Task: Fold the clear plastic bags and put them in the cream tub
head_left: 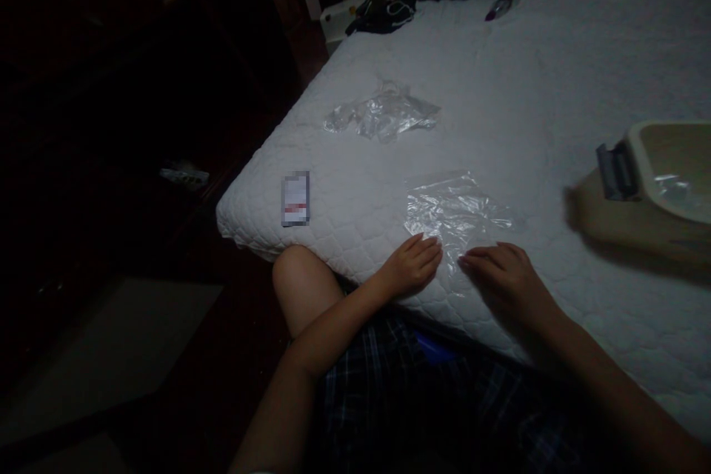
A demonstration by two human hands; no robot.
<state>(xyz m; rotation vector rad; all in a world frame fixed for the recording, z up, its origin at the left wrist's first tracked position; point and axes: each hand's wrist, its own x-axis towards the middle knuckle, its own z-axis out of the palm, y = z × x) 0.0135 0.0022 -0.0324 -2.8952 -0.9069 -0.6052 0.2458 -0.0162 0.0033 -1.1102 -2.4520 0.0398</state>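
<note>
A clear plastic bag [452, 211] lies spread and wrinkled on the white quilted bed, just beyond my hands. My left hand [414, 265] rests at its near left edge, with the fingers stretched out and lying flat. On the other side, my right hand [504, 278] has its thumb and fingertips pinched together on the bag's near right part. Farther back lies a second crumpled clear plastic bag [383, 115], apart from both hands.
A phone-like rectangle [295, 198], blurred out, lies near the bed's left edge. At the right is a cream bin [638, 218] with a grey clip and clear plastic inside. Dark cloth and cords [386, 12] lie at the far edge of the quilted bed [355, 170].
</note>
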